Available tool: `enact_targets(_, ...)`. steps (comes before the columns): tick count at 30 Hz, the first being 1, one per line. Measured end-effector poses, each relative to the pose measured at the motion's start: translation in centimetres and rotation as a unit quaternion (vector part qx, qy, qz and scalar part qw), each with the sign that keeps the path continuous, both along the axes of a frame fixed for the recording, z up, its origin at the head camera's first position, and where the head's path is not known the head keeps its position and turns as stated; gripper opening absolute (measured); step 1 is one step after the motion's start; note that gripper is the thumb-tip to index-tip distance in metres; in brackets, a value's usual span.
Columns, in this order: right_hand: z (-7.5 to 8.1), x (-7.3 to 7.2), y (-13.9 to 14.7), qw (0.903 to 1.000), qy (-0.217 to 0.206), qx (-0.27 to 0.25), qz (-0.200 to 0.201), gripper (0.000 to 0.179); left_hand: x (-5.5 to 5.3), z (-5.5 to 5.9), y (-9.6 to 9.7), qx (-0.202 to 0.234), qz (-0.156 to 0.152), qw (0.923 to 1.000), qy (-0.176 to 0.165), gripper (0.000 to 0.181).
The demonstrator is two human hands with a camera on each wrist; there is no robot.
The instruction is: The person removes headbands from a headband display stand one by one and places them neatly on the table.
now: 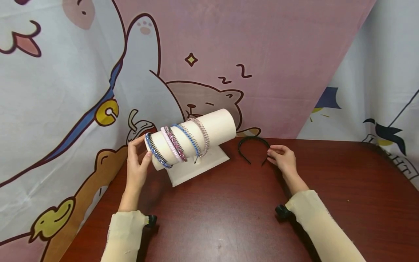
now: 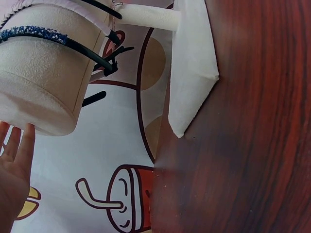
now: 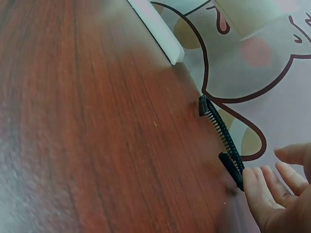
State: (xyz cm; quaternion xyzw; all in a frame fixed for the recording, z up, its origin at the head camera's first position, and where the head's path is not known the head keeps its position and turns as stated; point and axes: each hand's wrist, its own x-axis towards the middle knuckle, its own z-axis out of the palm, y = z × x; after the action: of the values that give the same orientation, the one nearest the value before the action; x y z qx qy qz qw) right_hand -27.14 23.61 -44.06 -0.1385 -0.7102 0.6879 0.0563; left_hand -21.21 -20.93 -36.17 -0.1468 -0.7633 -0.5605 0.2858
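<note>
A white padded roll on a stand holds several toothed headbands side by side. From the left, a dark blue glitter headband comes first, then a pale pink one and a pink glitter headband. A bright blue headband and a pale beaded one follow. My left hand touches the roll's left end with extended fingers, thumb apart. A black toothed headband lies to the right, near the table's back edge. At its right end my right hand touches it, fingers nearly straight and thumb apart in the right wrist view.
The stand's flat white base rests on the dark red-brown wooden table, set at an angle. Right behind the table hangs a cloth printed with cartoon animals. Dark straps sit at both cream sleeves.
</note>
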Motion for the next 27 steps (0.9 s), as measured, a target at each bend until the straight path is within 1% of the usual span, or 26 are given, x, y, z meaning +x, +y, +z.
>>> enact_targets(7, -0.3, 0.2, -0.6, 0.9998, 0.011, -0.008, 0.017, 0.037, 0.0, -0.1, 0.0, 0.001, -0.001, 1.0000, -0.004, 0.058)
enact_targets(10, -0.4, 0.3, -1.0, 0.9997, 0.013, -0.007, 0.021, 0.035, 0.0, -0.1, 0.0, 0.004, -0.004, 1.0000, 0.000, 0.058)
enact_targets(15, -0.4, 0.4, -1.7, 0.9993, 0.013, 0.003, 0.034, 0.034, 0.0, -0.1, 0.0, 0.001, -0.003, 1.0000, -0.001, 0.059)
enact_targets(20, -0.5, 0.6, -2.4, 0.9987, 0.009, 0.018, 0.047, 0.037, 0.1, 0.1, 0.0, -0.002, 0.001, 1.0000, -0.007, 0.059)
enact_targets(27, -0.8, 0.6, -3.5, 0.9975, 0.002, 0.024, 0.067, 0.040, 0.1, 0.1, 0.1, -0.002, 0.001, 0.9999, -0.012, 0.060)
